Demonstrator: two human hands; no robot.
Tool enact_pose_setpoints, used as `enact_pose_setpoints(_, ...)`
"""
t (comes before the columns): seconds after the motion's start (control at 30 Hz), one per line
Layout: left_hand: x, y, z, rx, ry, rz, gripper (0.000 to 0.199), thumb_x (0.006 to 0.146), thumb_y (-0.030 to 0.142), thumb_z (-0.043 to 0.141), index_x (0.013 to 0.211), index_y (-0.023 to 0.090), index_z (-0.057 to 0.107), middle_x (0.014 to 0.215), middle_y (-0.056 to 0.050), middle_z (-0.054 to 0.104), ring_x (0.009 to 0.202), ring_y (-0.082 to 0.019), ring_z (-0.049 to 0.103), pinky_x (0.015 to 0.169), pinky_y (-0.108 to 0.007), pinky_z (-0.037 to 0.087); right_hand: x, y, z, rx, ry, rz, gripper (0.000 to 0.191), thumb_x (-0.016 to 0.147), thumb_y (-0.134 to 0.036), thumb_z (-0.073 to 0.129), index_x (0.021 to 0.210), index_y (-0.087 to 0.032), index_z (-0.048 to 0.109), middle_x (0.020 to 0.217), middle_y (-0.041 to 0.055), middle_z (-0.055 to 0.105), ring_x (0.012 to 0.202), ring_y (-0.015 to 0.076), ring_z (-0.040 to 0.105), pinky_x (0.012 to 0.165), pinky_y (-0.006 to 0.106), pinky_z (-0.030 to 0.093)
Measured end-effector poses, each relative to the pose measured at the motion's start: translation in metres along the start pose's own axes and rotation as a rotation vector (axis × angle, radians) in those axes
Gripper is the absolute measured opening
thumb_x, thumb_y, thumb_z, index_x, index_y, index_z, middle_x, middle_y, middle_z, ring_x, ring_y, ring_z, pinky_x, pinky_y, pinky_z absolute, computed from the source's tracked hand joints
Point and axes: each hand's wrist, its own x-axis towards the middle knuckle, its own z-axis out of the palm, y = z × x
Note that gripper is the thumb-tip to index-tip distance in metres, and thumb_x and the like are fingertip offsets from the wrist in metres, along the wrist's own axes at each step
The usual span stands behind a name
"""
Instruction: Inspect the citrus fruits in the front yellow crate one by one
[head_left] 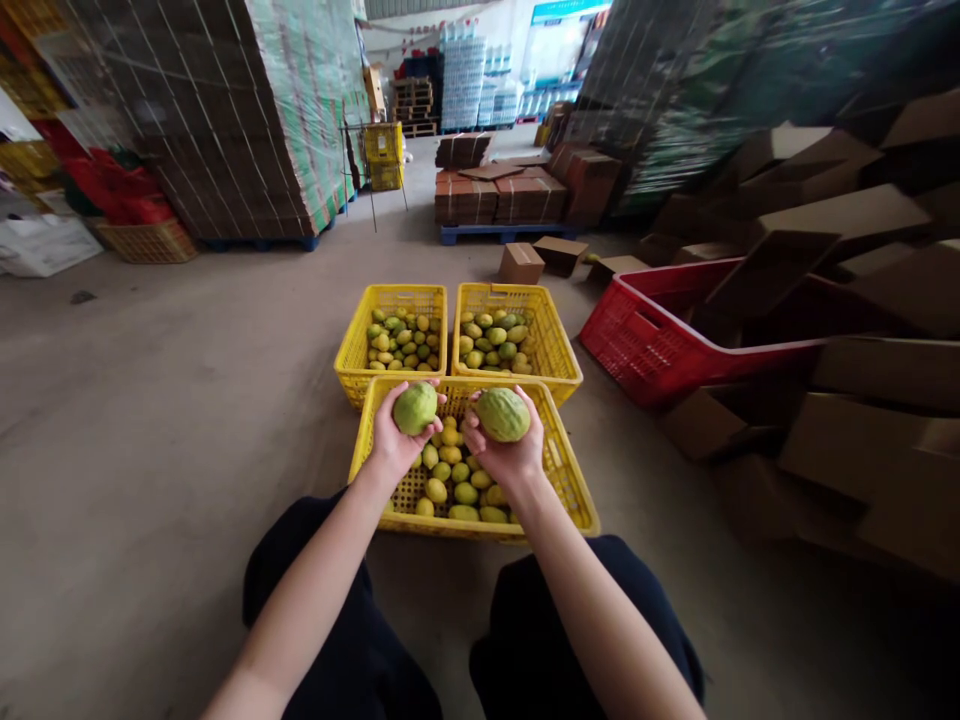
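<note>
My left hand (391,446) is closed round a roundish green fruit (415,408). In my right hand (516,458) lies a larger, oval green fruit (503,414) with a ridged, bumpy skin, the fingers curled about it. Both hands are raised over the near yellow crate (576,490), side by side and a little apart. Loose yellow and green fruit (436,490) of a similar oval shape lies in this crate, partly hidden by my hands and forearms. The exact kind of fruit is not clear.
Just beyond stand a left yellow crate (352,345) and a right yellow crate (556,340), both holding similar fruit. A red crate (637,340) with cardboard in it and piled boxes (855,450) are at the right. Wrapped stacks and a blue pallet (491,235) stand farther back.
</note>
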Motion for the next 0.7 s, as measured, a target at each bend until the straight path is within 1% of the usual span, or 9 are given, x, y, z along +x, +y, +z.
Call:
enact_pose_setpoints(0.03, 0.0, -0.002, 0.001, -0.049, 0.034, -0.01, 0.029, 0.081, 0.03, 0.047, 0.091, 0.01, 0.066, 0.073, -0.008, 0.067, 0.053, -0.012, 0.061, 0.043, -0.019, 0.05, 0.0, 0.0, 0.0, 0.04, 0.012, 0.003, 0.04, 0.077, -0.053, 0.047, 0.079, -0.015, 0.062, 0.063, 0.0052, 0.063, 0.054, 0.0157, 0.058, 0.04, 0.025, 0.049)
enact_pose_setpoints(0.1, 0.002, -0.007, 0.002, -0.167, 0.076, 0.007, 0.026, 0.08, 0.026, 0.047, 0.089, 0.011, 0.066, 0.079, -0.008, 0.068, 0.073, -0.016, 0.067, 0.062, -0.024, 0.057, -0.001, 0.001, 0.0, 0.088, 0.041, -0.022, 0.033, 0.075, -0.047, 0.052, 0.08, -0.016, 0.062, 0.075, 0.0073, 0.067, 0.069, 0.0181, 0.063, 0.055, 0.029, 0.055)
enact_pose_setpoints(0.17, 0.005, -0.011, 0.001, -0.273, 0.077, 0.056, 0.024, 0.08, 0.023, 0.046, 0.09, 0.013, 0.066, 0.089, -0.008, 0.069, 0.091, -0.019, 0.066, 0.078, -0.029, 0.056, 0.0, 0.003, -0.001, 0.102, 0.067, -0.081, 0.025, 0.073, -0.039, 0.055, 0.083, -0.017, 0.062, 0.085, 0.0069, 0.069, 0.075, 0.0182, 0.064, 0.062, 0.03, 0.056)
enact_pose_setpoints(0.23, 0.008, -0.015, -0.001, -0.322, 0.07, 0.097, 0.024, 0.079, 0.021, 0.046, 0.091, 0.016, 0.066, 0.095, -0.006, 0.069, 0.099, -0.019, 0.063, 0.085, -0.032, 0.054, 0.001, 0.006, -0.003, 0.113, 0.096, -0.122, 0.021, 0.072, -0.034, 0.056, 0.084, -0.017, 0.062, 0.085, 0.0053, 0.069, 0.074, 0.0176, 0.064, 0.065, 0.031, 0.056)
enact_pose_setpoints(0.33, 0.011, -0.018, -0.003, -0.346, 0.086, 0.126, 0.025, 0.078, 0.019, 0.045, 0.091, 0.017, 0.066, 0.093, -0.005, 0.069, 0.097, -0.016, 0.063, 0.088, -0.031, 0.052, 0.004, 0.011, -0.005, 0.168, 0.134, -0.123, 0.02, 0.072, -0.032, 0.055, 0.082, -0.018, 0.063, 0.08, 0.0039, 0.068, 0.073, 0.0174, 0.064, 0.065, 0.031, 0.056)
enact_pose_setpoints(0.47, 0.014, -0.023, -0.004, -0.328, 0.125, 0.131, 0.025, 0.076, 0.02, 0.045, 0.09, 0.017, 0.066, 0.087, -0.005, 0.068, 0.09, -0.015, 0.064, 0.085, -0.029, 0.053, 0.007, 0.014, -0.008, 0.195, 0.145, -0.126, 0.021, 0.07, -0.032, 0.055, 0.083, -0.018, 0.063, 0.08, 0.0035, 0.068, 0.074, 0.0171, 0.064, 0.067, 0.031, 0.056)
enact_pose_setpoints(0.53, 0.015, -0.024, -0.004, -0.319, 0.141, 0.113, 0.025, 0.075, 0.02, 0.046, 0.09, 0.017, 0.066, 0.085, -0.005, 0.067, 0.087, -0.015, 0.064, 0.083, -0.029, 0.053, 0.008, 0.014, -0.01, 0.178, 0.142, -0.13, 0.02, 0.07, -0.031, 0.055, 0.083, -0.018, 0.063, 0.08, 0.0041, 0.068, 0.074, 0.018, 0.064, 0.068, 0.033, 0.056)
enact_pose_setpoints(0.7, 0.014, -0.024, -0.001, -0.411, 0.189, 0.05, 0.025, 0.077, 0.019, 0.044, 0.089, 0.014, 0.065, 0.082, -0.006, 0.066, 0.082, -0.015, 0.064, 0.081, -0.028, 0.054, 0.009, 0.015, -0.012, 0.201, 0.164, -0.099, 0.017, 0.069, -0.03, 0.056, 0.079, -0.019, 0.062, 0.074, 0.0037, 0.068, 0.072, 0.0186, 0.064, 0.068, 0.035, 0.056)
